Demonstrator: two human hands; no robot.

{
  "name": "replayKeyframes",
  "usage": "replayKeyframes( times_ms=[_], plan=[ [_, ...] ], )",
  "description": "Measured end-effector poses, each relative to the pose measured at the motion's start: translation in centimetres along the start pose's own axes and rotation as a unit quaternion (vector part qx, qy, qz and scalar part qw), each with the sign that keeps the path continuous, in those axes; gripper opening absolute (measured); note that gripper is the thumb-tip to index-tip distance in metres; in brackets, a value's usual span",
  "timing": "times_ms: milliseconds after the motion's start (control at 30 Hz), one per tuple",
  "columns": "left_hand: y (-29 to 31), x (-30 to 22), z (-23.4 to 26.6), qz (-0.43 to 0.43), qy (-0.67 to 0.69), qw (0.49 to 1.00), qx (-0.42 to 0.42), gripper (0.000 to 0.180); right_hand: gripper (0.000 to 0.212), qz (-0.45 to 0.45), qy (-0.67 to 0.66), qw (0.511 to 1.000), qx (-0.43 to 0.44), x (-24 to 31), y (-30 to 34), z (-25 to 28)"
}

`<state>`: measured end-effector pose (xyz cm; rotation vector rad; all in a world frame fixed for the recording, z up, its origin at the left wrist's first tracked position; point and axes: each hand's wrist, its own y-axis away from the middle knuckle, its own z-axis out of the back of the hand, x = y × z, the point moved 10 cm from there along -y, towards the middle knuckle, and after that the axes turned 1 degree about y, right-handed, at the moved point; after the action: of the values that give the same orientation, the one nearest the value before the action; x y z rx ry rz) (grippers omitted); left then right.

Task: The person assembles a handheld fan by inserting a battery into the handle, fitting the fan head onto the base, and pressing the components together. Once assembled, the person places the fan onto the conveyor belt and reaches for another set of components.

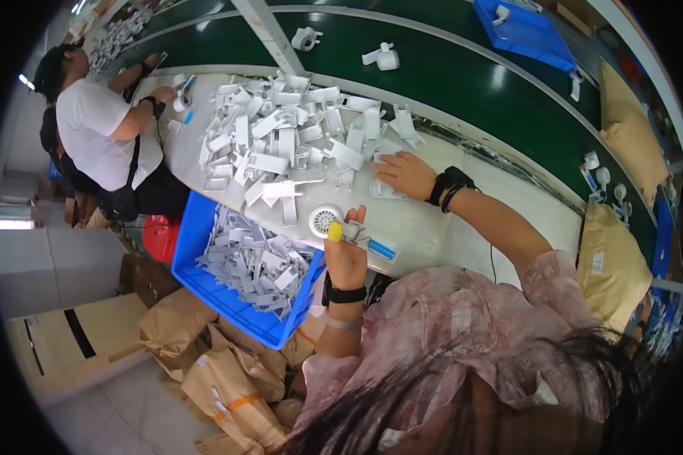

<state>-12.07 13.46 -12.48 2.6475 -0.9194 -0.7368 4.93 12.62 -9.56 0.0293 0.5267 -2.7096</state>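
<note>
My left hand [346,265] is closed round a white handheld fan [326,219] with a round slotted head. A blue cylinder, like a battery cell [382,249], shows in its uncovered handle. Something yellow covers my left thumb tip. Over the right edge of a heap of white plastic covers [273,136], my right hand [408,174] lies with its fingers stretched out. Pale pieces [388,189] lie under and beside those fingers; I cannot make out any grip on them.
A blue crate [235,312] of similar pieces stands left of the table, above brown sacks [228,383]. Beyond the table runs a green conveyor [448,76] carrying white fan parts [387,58] and a blue tray [527,38]. Another person [102,114] works at far left.
</note>
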Motion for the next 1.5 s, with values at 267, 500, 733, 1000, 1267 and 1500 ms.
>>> replayKeyframes(
  times_ms=[267,500,733,1000,1267,1500],
  plan=[
    [-1.9,0.1,-0.7,-0.003,-0.015,1.0,-0.003,0.041,0.008,0.047,-0.02,0.987,0.154,0.0,-2.1,-4.3],
    [-2.3,0.7,-1.8,0.002,-0.032,0.999,-0.011,0.042,0.006,0.048,0.001,0.987,0.15,-0.2,-1.5,-4.4],
    [-2.5,1.5,-3.1,0.001,-0.031,1.0,0.003,0.041,0.014,-0.076,-0.046,0.985,0.147,-2.8,0.8,-2.6],
    [-1.8,1.8,-4.7,-0.027,-0.055,0.998,0.026,0.041,0.036,-0.324,-0.264,0.909,0.001,-0.2,3.4,11.5],
    [-0.8,4.2,-7.6,-0.021,-0.085,0.995,0.046,0.04,0.039,-0.316,-0.168,0.934,0.009,3.1,3.7,13.9],
    [0.0,4.8,-8.7,-0.031,-0.091,0.994,0.059,0.04,0.039,-0.329,-0.141,0.934,-0.002,3.6,4.3,15.3]
  ],
)
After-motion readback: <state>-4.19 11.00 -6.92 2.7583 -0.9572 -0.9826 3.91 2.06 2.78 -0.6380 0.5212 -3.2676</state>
